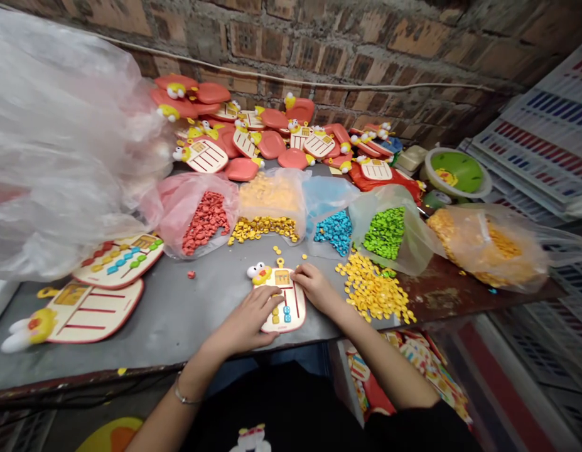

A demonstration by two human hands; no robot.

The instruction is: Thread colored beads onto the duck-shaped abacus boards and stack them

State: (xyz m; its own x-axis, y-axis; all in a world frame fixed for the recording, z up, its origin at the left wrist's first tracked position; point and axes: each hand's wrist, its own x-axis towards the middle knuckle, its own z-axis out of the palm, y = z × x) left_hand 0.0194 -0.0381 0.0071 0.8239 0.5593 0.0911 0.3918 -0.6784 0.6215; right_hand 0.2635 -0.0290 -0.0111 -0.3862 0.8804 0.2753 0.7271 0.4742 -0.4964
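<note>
A white duck-headed toy board (287,319) with a red rim lies near the table's front edge, its slots holding yellow and blue pieces. Over its left side rests my left hand (250,317), fingers spread across the slots and thumb by the lower edge. At the board's upper right is my right hand (315,285), its fingertips pinched together; whatever is between them is too small to name. Loose yellow pieces (378,292) are heaped right of that hand. Behind the board, bags hold red pieces (206,220), blue pieces (334,232) and green pieces (385,231).
Two more boards (100,311) overlap at the left under a large plastic bag (69,138). Red and white duck boards (272,144) pile up along the brick wall. A green bowl (463,172) and a tied yellow bag (498,248) stand right. An open box (342,376) sits below the table.
</note>
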